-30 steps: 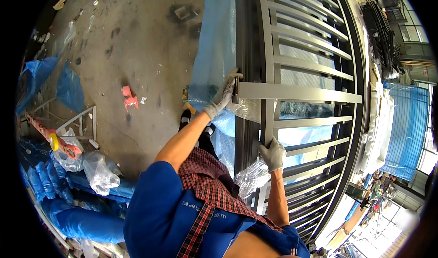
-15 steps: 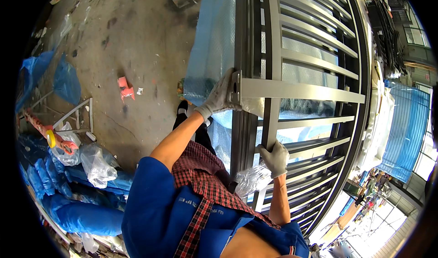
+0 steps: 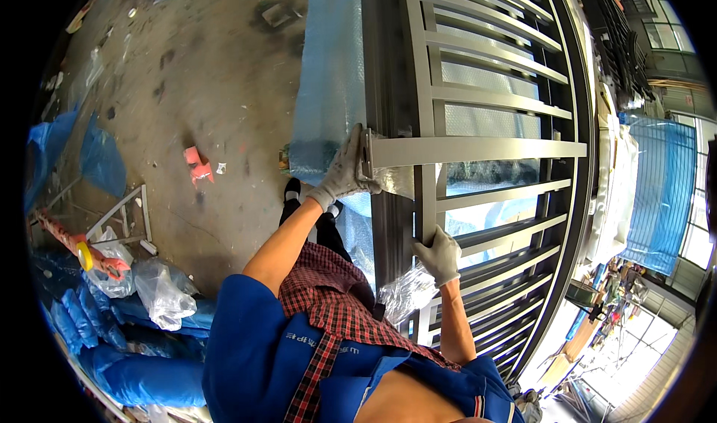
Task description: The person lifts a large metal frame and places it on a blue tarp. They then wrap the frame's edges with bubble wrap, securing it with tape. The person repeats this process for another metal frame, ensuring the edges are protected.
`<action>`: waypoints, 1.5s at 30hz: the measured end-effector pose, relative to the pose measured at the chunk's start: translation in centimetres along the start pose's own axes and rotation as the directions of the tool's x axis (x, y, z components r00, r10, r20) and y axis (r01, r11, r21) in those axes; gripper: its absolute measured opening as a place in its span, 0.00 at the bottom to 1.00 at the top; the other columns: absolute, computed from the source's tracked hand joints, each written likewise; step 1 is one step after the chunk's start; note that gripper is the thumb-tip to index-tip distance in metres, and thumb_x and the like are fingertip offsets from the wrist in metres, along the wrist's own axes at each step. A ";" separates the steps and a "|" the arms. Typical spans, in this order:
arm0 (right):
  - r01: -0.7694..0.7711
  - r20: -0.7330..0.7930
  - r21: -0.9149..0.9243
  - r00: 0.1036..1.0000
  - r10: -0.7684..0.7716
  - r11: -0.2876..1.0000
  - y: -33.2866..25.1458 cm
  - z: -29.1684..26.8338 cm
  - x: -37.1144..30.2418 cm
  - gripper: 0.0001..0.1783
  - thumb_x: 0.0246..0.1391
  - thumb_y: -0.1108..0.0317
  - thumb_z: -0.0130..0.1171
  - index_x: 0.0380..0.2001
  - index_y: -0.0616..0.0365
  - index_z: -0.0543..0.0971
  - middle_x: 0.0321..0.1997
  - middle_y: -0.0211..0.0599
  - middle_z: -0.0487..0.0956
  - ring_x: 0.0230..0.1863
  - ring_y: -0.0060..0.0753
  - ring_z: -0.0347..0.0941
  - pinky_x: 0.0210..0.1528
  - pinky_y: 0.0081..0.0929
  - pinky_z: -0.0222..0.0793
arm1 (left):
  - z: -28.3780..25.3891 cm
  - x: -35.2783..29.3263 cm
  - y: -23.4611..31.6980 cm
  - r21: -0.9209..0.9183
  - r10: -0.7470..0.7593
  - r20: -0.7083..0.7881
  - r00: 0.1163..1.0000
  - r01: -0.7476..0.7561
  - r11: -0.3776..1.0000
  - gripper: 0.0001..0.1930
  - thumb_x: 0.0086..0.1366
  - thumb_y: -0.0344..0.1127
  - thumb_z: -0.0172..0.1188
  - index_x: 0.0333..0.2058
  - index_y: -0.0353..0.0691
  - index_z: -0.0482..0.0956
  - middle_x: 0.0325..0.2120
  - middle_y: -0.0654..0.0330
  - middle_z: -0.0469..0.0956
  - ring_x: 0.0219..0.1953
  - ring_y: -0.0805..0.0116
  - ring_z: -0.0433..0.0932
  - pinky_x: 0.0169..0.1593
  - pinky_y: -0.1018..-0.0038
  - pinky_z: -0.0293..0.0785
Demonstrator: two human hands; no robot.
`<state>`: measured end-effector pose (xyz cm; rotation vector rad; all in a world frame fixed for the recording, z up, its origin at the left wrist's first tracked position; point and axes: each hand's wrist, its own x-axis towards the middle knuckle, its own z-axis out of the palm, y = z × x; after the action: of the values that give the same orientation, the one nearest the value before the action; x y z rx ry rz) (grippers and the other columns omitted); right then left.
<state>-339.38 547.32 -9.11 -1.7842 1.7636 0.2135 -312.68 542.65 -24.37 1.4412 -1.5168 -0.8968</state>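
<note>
My left hand (image 3: 343, 170), in a pale work glove, grips the plated end of a grey metal bar (image 3: 478, 149). The bar lies crosswise over a stack of dark railing panels (image 3: 497, 105). Its fingers run along the end plate and the thumb sits below. Lower down and to the right, my gloved right hand (image 3: 441, 255) is wrapped round a long side rail (image 3: 424, 206) of the upper panel. Clear plastic film (image 3: 407, 292) bunches beside that hand, near my checked apron (image 3: 325, 285). Another piece of film hangs under the bar's end.
Blue bubble wrap (image 3: 328, 72) runs along the stack's left side. On the concrete floor lie a pinkish-red scrap (image 3: 198, 166) and a grey metal frame (image 3: 123, 214). Blue-wrapped bundles (image 3: 138, 371) and a clear bag (image 3: 164, 296) are at lower left. A blue-covered rack (image 3: 661, 191) stands far right.
The view has shifted, so the panels and bar appear farther left. Both hands keep their places on the bar end and the side rail.
</note>
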 end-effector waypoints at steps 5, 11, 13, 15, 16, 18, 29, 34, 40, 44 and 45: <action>-0.033 0.033 -0.024 0.999 0.034 0.999 -1.0 -1.5 -0.6 0.24 0.41 0.49 0.61 0.34 0.60 0.78 0.29 0.49 0.80 0.36 0.51 0.77 0.43 0.43 0.71 | 3.2 -0.6 -0.1 -0.022 -0.047 -0.169 0.985 0.044 0.999 0.73 0.37 0.82 0.59 0.68 0.30 0.39 0.66 0.37 0.47 0.68 0.37 0.51 0.69 0.51 0.52; -0.003 0.029 -0.024 1.000 0.004 1.000 -0.7 -2.0 -0.7 0.25 0.41 0.49 0.61 0.35 0.60 0.78 0.27 0.48 0.79 0.35 0.51 0.77 0.42 0.43 0.71 | 3.4 -0.9 1.2 -0.104 -0.102 -0.089 0.991 0.093 0.990 0.69 0.43 0.76 0.63 0.68 0.31 0.38 0.68 0.39 0.42 0.69 0.40 0.47 0.70 0.51 0.50; 0.007 0.034 -0.017 0.999 -0.006 1.000 -0.6 -1.9 -0.5 0.25 0.41 0.49 0.61 0.34 0.60 0.78 0.26 0.48 0.79 0.35 0.51 0.77 0.42 0.43 0.71 | 0.7 -0.5 1.5 -0.164 -0.092 0.100 0.991 0.108 0.981 0.67 0.44 0.73 0.65 0.69 0.33 0.38 0.68 0.41 0.42 0.70 0.43 0.46 0.71 0.52 0.48; -0.006 0.023 0.009 1.000 0.005 1.000 -0.7 -1.7 -0.6 0.24 0.40 0.50 0.61 0.32 0.61 0.77 0.26 0.49 0.79 0.34 0.51 0.77 0.42 0.42 0.71 | -3.6 0.7 1.4 -0.187 -0.075 0.341 0.937 0.146 0.971 0.63 0.48 0.67 0.67 0.69 0.37 0.39 0.69 0.44 0.43 0.71 0.46 0.45 0.71 0.52 0.47; -0.002 0.024 0.012 1.000 0.002 1.000 -0.7 -1.8 -0.5 0.24 0.40 0.50 0.61 0.32 0.61 0.77 0.26 0.49 0.79 0.34 0.51 0.77 0.41 0.42 0.71 | -5.5 1.4 0.6 -0.283 -0.079 0.380 0.922 0.197 0.939 0.56 0.52 0.62 0.66 0.69 0.40 0.45 0.69 0.47 0.45 0.71 0.49 0.47 0.71 0.54 0.48; 0.003 0.026 0.020 1.000 -0.003 1.000 -0.7 -1.9 -0.7 0.24 0.40 0.50 0.61 0.32 0.61 0.78 0.26 0.49 0.79 0.34 0.51 0.77 0.41 0.42 0.71 | -8.2 3.5 0.1 -0.398 -0.084 0.372 0.924 0.240 0.886 0.43 0.58 0.53 0.65 0.66 0.44 0.57 0.68 0.52 0.51 0.70 0.52 0.50 0.71 0.57 0.51; 0.002 0.014 0.026 1.000 -0.002 1.000 -0.9 -4.3 -2.1 0.23 0.36 0.52 0.60 0.30 0.62 0.78 0.24 0.50 0.77 0.31 0.51 0.76 0.38 0.42 0.70 | -3.7 18.7 6.3 0.067 0.289 0.876 0.386 -0.691 0.720 0.15 0.50 0.42 0.66 0.36 0.43 0.82 0.40 0.59 0.81 0.49 0.57 0.77 0.48 0.62 0.72; 0.041 -0.033 0.034 0.999 -0.040 0.999 -0.5 -3.8 -2.2 0.24 0.38 0.51 0.65 0.32 0.62 0.80 0.23 0.49 0.77 0.26 0.50 0.77 0.35 0.41 0.71 | -0.7 19.5 6.9 0.294 0.019 0.911 0.412 -0.682 0.670 0.16 0.47 0.37 0.62 0.36 0.38 0.81 0.26 0.50 0.80 0.33 0.51 0.80 0.39 0.61 0.75; 0.039 -0.014 0.063 0.999 -0.038 0.997 -0.5 -3.9 -2.0 0.23 0.37 0.53 0.64 0.31 0.61 0.80 0.23 0.48 0.77 0.27 0.49 0.76 0.35 0.41 0.71 | -0.6 18.3 5.8 0.289 0.159 0.815 0.557 -0.629 0.722 0.14 0.54 0.38 0.58 0.38 0.39 0.81 0.32 0.49 0.82 0.38 0.51 0.81 0.42 0.62 0.77; 0.040 -0.017 0.070 0.999 -0.039 0.997 -0.6 -3.8 -1.9 0.22 0.36 0.53 0.62 0.30 0.61 0.80 0.24 0.49 0.77 0.27 0.49 0.76 0.35 0.41 0.71 | -0.8 18.7 6.3 0.231 0.132 0.873 0.470 -0.636 0.736 0.16 0.55 0.40 0.59 0.41 0.40 0.80 0.37 0.48 0.81 0.41 0.49 0.80 0.43 0.62 0.76; 0.040 -0.016 0.074 0.999 -0.038 0.996 -0.7 -3.8 -1.8 0.23 0.36 0.53 0.62 0.31 0.61 0.80 0.24 0.49 0.77 0.27 0.49 0.76 0.35 0.41 0.71 | -0.5 18.8 5.8 0.205 0.157 0.865 0.477 -0.621 0.756 0.17 0.55 0.40 0.59 0.42 0.41 0.80 0.39 0.48 0.81 0.42 0.48 0.80 0.43 0.62 0.76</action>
<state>-340.08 546.86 -4.93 -1.7693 1.7224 0.1178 -314.31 524.45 -17.08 0.8540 -2.8583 -0.9364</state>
